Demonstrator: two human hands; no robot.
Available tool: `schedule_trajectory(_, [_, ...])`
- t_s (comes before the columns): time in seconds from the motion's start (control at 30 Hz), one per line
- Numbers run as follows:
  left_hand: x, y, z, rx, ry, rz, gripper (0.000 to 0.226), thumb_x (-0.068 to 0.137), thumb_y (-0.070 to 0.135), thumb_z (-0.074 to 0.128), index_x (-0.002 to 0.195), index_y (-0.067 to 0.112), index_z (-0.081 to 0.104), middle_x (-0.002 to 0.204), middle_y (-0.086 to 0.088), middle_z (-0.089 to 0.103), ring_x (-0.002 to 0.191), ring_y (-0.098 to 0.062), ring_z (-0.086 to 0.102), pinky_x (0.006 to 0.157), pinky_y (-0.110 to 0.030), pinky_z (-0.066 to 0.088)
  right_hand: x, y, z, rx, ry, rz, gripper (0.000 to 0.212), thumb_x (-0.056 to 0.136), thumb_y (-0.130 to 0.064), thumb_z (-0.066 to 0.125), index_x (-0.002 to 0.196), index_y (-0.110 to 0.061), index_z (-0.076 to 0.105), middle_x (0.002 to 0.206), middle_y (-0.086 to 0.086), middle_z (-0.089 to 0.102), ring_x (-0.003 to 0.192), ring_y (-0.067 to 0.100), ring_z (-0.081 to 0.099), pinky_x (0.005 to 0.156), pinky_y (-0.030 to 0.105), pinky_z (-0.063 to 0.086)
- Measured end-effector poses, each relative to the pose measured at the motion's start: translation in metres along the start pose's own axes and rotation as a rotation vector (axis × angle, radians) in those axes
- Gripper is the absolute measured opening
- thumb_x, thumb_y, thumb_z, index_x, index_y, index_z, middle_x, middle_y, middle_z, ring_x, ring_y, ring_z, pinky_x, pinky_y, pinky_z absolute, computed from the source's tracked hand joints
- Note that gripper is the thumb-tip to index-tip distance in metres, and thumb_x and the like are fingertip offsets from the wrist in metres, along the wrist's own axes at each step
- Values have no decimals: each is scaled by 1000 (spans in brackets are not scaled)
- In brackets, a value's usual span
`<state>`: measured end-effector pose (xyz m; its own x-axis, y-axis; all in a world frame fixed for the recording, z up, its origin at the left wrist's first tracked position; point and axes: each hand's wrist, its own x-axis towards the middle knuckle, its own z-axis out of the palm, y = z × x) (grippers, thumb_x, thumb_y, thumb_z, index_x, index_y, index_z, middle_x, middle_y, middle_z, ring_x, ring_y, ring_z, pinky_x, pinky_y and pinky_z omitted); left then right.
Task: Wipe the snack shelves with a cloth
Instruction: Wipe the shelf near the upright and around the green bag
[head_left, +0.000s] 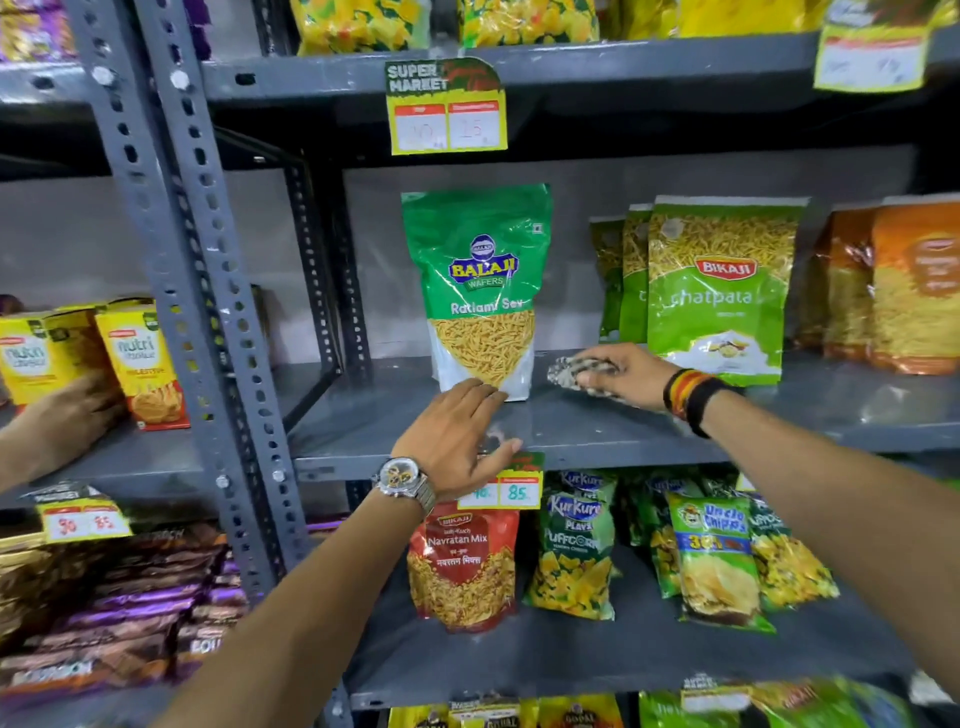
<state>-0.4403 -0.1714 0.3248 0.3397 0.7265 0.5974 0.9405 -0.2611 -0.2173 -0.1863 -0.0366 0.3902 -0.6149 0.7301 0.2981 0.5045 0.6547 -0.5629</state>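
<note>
wiping: right hand (623, 375) was clenched round the cloth (563, 371), pressed on the grey shelf (597, 426) between two packets.
steadying: left hand (457, 441) lay flat, holding nothing, fingertips touching the balaji packet (480, 291), likely to keep it upright.
hidden: cloth mostly covered by fingers; another person's hand (72, 415) was cut off at far left.

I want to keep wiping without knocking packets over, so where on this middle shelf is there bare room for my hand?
Bare grey metal shelf lies left of the green Balaji Ratlami Sev pouch, up to the perforated grey upright. A narrower gap separates it from the green Bikaji Chatpata packets. Crowded further right, at the orange packets.
</note>
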Motion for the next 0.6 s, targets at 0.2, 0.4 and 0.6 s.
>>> schedule_trajectory(0.2, [-6, 1, 5, 69, -71, 11, 71, 101, 64, 35, 127, 4, 62, 122, -14, 67, 112, -33, 62, 91, -46, 58, -6, 11, 21, 10, -178, -85, 30, 94, -7, 56, 124, -8, 57, 119, 1, 64, 88, -14, 62, 83, 7, 48])
schedule_trajectory(0.4, [-5, 4, 4, 59, -139, -40, 76, 101, 67, 29, 135, 6, 59, 128, -14, 66, 115, -32, 63, 96, -45, 56, -38, 16, -18, 24, -351, -256, 34, 93, -24, 60, 127, -22, 60, 108, -13, 67, 84, -15, 60, 76, 4, 45])
schedule_trajectory(0.6, [-3, 8, -4, 70, -232, -97, 75, 100, 64, 33, 141, 5, 55, 137, -17, 62, 125, -34, 58, 108, -45, 48, -6, 42, 0, -13, -205, -216, 30, 90, -31, 61, 120, -26, 62, 119, -1, 68, 108, 19, 64, 98, 41, 50])
